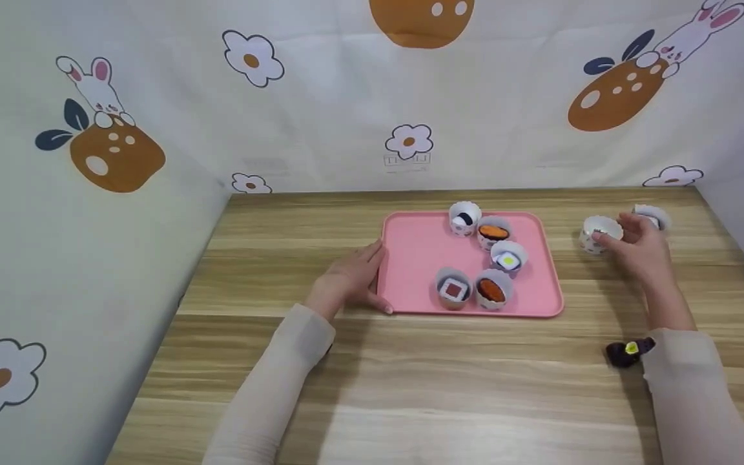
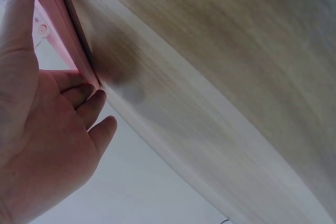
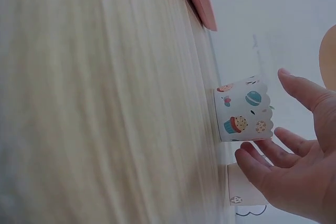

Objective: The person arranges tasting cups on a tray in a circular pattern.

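My left hand [image 1: 352, 274] rests against the left edge of a pink tray [image 1: 411, 258], thumb at its front corner. In the left wrist view its fairly straight fingers [image 2: 92, 106] touch the tray's rim. On the tray stand several patterned paper cups, each with a toy sushi piece, such as an orange-topped one [image 1: 491, 290] and a white square one [image 1: 454, 290]. Right of the tray, my right hand [image 1: 644, 248] spreads around another paper cup [image 3: 242, 109], thumb held off its rim and fingers right at its side. A further paper cup [image 1: 659, 216] stands behind this hand.
Dark toy sushi pieces [image 1: 620, 354], one with a yellow centre, lie on the wooden table [image 1: 475, 387] beside my right sleeve. A patterned cloth [image 1: 320, 116] hangs as a wall along the table's back and sides.
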Motion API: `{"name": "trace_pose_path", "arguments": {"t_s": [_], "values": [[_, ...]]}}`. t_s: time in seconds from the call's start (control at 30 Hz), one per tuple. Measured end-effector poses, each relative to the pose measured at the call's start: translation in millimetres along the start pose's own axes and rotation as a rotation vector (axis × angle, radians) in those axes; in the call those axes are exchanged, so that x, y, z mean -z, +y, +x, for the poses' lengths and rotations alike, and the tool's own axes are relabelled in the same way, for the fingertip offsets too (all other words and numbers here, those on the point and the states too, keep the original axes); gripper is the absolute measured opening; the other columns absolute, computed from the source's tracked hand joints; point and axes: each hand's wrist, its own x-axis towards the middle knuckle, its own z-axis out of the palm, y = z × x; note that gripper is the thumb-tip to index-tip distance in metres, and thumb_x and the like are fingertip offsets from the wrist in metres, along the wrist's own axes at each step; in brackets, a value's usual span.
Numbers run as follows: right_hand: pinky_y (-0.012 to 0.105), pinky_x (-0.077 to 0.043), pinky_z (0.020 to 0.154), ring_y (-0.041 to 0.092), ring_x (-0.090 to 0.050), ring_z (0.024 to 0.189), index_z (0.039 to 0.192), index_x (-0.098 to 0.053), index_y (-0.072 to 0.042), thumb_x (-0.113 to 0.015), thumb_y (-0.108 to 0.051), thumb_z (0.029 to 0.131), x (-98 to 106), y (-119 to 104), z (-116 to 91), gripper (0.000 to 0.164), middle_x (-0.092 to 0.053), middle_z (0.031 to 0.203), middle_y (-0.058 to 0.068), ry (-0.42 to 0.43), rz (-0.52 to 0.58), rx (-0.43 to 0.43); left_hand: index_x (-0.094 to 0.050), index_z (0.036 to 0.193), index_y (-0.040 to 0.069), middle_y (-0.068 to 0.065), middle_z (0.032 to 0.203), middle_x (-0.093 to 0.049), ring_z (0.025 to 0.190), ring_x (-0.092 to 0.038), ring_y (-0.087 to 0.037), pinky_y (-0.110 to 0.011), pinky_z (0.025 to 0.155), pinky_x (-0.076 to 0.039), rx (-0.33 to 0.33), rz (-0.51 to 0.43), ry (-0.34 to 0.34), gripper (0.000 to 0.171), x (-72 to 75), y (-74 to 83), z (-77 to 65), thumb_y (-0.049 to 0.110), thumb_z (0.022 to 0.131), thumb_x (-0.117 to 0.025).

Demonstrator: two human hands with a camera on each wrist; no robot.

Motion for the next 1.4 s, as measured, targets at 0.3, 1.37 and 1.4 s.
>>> {"name": "trace_pose_path", "arguments": {"t_s": [0.3,1.37,1.4], "values": [[0.056,-0.030,0.121,0.047,-0.028,0.147,0.157,-0.016,0.004,-0.068,-0.039,0.094,0.0,2.0,2.7,0.092,-0.021,0.162,0.029,-0.050,-0.046,0.007,-0.009,0.161,0.008,-0.008,0.170,-0.005,0.157,-0.011,-0.026,-0.041,0.129,-0.016,0.007,0.000,0.001,0.125,0.5,0.6,-0.7,0.066,0.073,-0.076],[0.000,-0.037,0.075,0.019,-0.052,0.116,0.150,-0.032,0.010,-0.068,-0.024,0.094,-2.8,5.6,7.0,0.074,-0.041,0.149,0.032,0.004,-0.096,0.009,-0.007,0.161,0.006,-0.010,0.170,-0.003,0.157,-0.009,-0.025,-0.039,0.130,-0.013,-0.015,0.016,-0.002,0.126,-1.2,-1.8,1.0,0.068,0.073,-0.074],[0.000,-0.037,0.076,0.020,-0.052,0.118,0.150,-0.032,0.009,-0.068,-0.024,0.094,-2.9,5.2,6.7,0.074,-0.041,0.150,0.032,0.005,-0.093,0.003,-0.007,0.161,0.006,-0.009,0.170,-0.003,0.157,-0.009,-0.025,-0.039,0.130,-0.013,-0.014,0.009,0.000,0.126,-1.3,-1.8,1.0,0.067,0.073,-0.075]]}}
